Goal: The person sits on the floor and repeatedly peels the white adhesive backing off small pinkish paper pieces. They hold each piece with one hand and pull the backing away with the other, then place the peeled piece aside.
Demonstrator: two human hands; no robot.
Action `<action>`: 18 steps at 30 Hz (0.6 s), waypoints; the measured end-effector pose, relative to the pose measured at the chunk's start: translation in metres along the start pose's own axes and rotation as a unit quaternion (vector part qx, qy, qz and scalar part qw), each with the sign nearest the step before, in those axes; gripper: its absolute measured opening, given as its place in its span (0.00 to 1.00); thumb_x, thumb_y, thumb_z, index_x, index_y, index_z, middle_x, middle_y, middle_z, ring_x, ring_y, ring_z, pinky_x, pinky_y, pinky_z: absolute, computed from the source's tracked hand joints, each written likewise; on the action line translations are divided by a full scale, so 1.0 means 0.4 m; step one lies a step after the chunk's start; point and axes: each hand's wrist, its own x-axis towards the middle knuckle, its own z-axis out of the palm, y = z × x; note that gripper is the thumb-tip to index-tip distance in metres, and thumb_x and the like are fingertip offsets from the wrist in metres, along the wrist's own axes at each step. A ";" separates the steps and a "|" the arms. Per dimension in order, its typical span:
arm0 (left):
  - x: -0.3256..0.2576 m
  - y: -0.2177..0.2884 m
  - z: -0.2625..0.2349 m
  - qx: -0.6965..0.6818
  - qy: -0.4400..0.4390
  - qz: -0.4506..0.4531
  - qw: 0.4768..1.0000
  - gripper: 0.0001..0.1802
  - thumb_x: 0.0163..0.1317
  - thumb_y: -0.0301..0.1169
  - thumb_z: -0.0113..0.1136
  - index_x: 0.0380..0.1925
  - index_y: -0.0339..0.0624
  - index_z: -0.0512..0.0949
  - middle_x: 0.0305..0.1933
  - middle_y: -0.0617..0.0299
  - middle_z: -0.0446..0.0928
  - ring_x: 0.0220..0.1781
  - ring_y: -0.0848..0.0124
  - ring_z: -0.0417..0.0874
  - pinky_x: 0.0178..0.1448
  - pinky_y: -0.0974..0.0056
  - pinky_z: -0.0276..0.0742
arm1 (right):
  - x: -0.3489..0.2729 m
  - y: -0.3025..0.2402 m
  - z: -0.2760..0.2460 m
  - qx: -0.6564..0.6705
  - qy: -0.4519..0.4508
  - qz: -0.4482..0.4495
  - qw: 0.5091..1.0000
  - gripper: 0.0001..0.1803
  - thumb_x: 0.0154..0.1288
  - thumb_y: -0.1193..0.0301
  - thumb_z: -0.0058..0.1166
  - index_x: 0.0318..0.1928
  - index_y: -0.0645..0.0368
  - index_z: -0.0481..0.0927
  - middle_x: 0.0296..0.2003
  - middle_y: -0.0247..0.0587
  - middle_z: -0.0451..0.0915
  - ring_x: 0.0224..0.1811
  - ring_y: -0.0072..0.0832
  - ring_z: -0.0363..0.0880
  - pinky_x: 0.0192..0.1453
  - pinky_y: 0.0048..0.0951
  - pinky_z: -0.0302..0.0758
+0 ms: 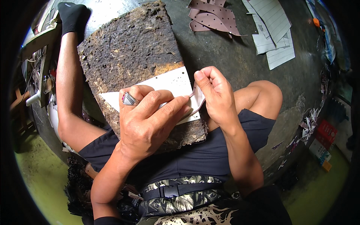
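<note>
A white pointed piece of sheet material (172, 78) with small punched holes lies on a rough, dark slab (127, 45) over my lap. My left hand (144, 116), with a silver ring, presses the piece down with bent fingers; its thumb is mostly hidden. Beside those fingertips the right end of the piece bends up, showing a pinkish edge. My right hand (215, 93) pinches this raised end between thumb and curled fingers. Whether the raised part is a separate strip, I cannot tell.
Mauve pieces with punched holes (213, 17) lie on the dark floor beyond the slab. Lined white paper sheets (275, 33) lie right of them. Scraps (309, 123) and a red packet (325, 133) are at the far right. My legs are spread around the slab.
</note>
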 end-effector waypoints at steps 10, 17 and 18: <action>0.016 -0.003 -0.017 0.024 -0.017 0.016 0.999 0.18 0.57 0.36 0.89 0.49 0.57 0.96 0.45 0.73 0.86 0.48 0.67 0.85 0.60 0.52 0.68 | 0.041 0.013 -0.008 -0.061 -0.021 -0.013 0.998 0.18 0.93 0.60 0.62 0.48 0.64 0.83 0.32 0.37 0.85 0.35 0.21 0.80 0.42 0.32 0.80; 0.020 -0.008 -0.018 0.019 -0.030 0.016 0.999 0.18 0.58 0.37 0.88 0.49 0.58 0.96 0.45 0.74 0.86 0.49 0.67 0.85 0.61 0.51 0.67 | 0.062 -0.010 -0.025 -0.145 -0.031 -0.005 0.989 0.17 0.90 0.59 0.64 0.49 0.63 0.83 0.34 0.44 0.86 0.35 0.28 0.83 0.44 0.37 0.81; 0.020 -0.009 -0.019 0.014 -0.032 0.017 0.999 0.18 0.58 0.37 0.88 0.49 0.58 0.96 0.45 0.74 0.86 0.49 0.67 0.85 0.61 0.51 0.67 | 0.065 -0.012 -0.025 -0.147 -0.035 -0.003 0.989 0.17 0.90 0.59 0.64 0.49 0.63 0.83 0.34 0.45 0.87 0.36 0.29 0.84 0.45 0.38 0.82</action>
